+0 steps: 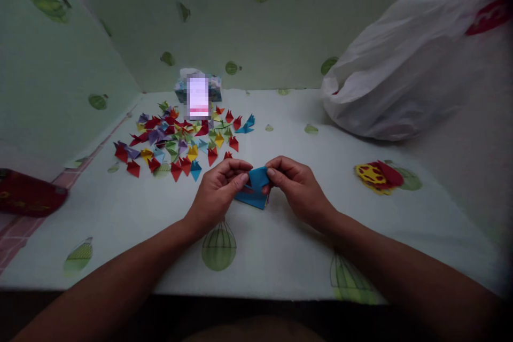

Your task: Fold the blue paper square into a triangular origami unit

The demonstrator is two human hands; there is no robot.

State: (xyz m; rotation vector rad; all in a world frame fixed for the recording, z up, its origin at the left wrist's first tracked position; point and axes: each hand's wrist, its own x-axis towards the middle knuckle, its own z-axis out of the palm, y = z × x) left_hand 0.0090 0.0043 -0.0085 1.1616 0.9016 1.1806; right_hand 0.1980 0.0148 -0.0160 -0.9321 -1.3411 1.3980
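A small blue paper piece is pinched between both hands just above the table. My left hand grips its left side with thumb and fingers closed. My right hand grips its right side the same way. Under the hands lies a small stack of paper sheets, blue on top. Behind the hands spreads a pile of several folded paper pieces in red, yellow, blue, purple and green.
A white cloth with green balloon prints covers the table. A large white plastic bag sits at the back right. A red and yellow paper object lies at the right. A small box stands behind the pile. A dark red item lies at the left edge.
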